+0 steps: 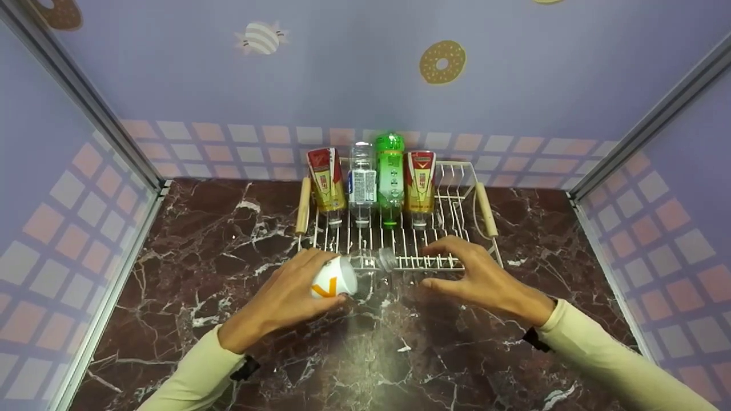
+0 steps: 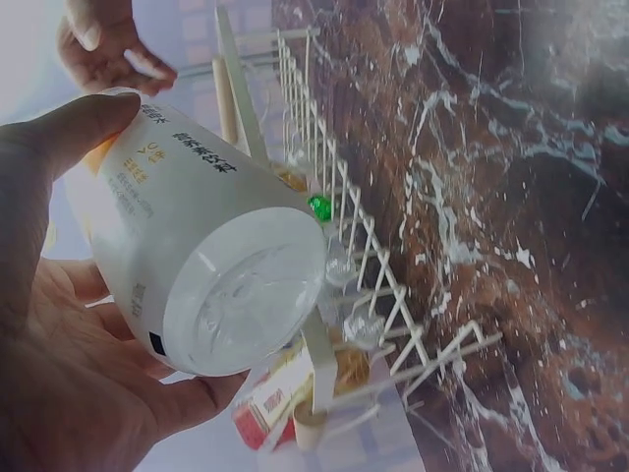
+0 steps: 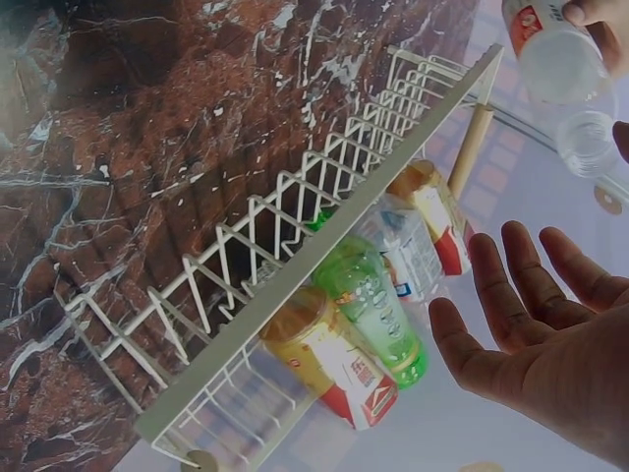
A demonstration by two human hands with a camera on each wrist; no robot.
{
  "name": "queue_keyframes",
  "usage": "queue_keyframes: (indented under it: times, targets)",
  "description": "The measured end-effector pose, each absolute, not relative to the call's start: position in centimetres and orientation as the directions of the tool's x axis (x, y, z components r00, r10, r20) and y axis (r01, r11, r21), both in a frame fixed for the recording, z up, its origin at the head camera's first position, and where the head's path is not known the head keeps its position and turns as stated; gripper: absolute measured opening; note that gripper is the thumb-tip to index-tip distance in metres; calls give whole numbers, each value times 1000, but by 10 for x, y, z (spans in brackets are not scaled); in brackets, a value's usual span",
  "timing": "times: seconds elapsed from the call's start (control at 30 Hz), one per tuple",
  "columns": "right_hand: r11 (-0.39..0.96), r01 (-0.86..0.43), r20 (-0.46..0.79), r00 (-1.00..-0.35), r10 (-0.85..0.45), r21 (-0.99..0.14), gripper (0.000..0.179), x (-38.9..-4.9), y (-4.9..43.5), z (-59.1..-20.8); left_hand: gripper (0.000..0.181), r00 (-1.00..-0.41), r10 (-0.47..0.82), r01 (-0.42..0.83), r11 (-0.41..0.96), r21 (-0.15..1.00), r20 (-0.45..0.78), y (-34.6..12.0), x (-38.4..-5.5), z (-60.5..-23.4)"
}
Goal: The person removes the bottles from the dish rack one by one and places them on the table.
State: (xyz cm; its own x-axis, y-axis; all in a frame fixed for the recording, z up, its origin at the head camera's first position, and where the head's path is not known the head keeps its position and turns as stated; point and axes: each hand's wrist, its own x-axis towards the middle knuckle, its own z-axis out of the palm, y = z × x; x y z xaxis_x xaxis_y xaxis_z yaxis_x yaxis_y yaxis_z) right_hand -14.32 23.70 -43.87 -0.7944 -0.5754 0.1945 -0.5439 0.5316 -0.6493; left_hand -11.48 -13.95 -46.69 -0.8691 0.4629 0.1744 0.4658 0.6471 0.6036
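My left hand (image 1: 291, 291) grips a clear plastic bottle with a white label (image 1: 334, 279) by its body, in front of the rack. An orange mark shows on the label, and the bottle's clear neck (image 1: 387, 260) points right, toward my other hand. In the left wrist view the bottle's clear base (image 2: 251, 295) faces the camera, with the thumb and fingers on either side of the label. My right hand (image 1: 480, 279) is held apart from the neck, thumb and fingers spread with nothing between them.
Behind the hands stands a cream wire rack (image 3: 246, 320) with wooden handles (image 1: 485, 211). Several bottles lean in it cap-down: two with red and yellow labels (image 1: 420, 185), a clear one (image 1: 362, 185) and a green one (image 1: 391, 182). Patterned panels enclose the dark marbled tabletop (image 1: 188, 257).
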Motion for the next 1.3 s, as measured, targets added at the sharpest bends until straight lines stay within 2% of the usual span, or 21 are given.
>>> queue_keyframes:
  times: [0.37, 0.5, 1.03, 1.3]
  targets:
    - [539, -541, 216, -806, -551, -645, 51, -151, 244, -445, 75, -926, 343, 360, 669, 650, 159, -164, -117, -463]
    - [539, -549, 231, -805, -547, -639, 47, -154, 245, -446, 73, -928, 314, 366, 670, 646, 200, -170, -119, -464]
    - [537, -525, 225, -820, -526, -660, 52, -162, 251, -452, 70, -917, 161, 383, 613, 691, 364, -194, -130, -477]
    - [559, -496, 203, -840, -503, -665, 53, -165, 252, -456, 76, -932, 29, 309, 588, 747, 362, -208, -134, -490]
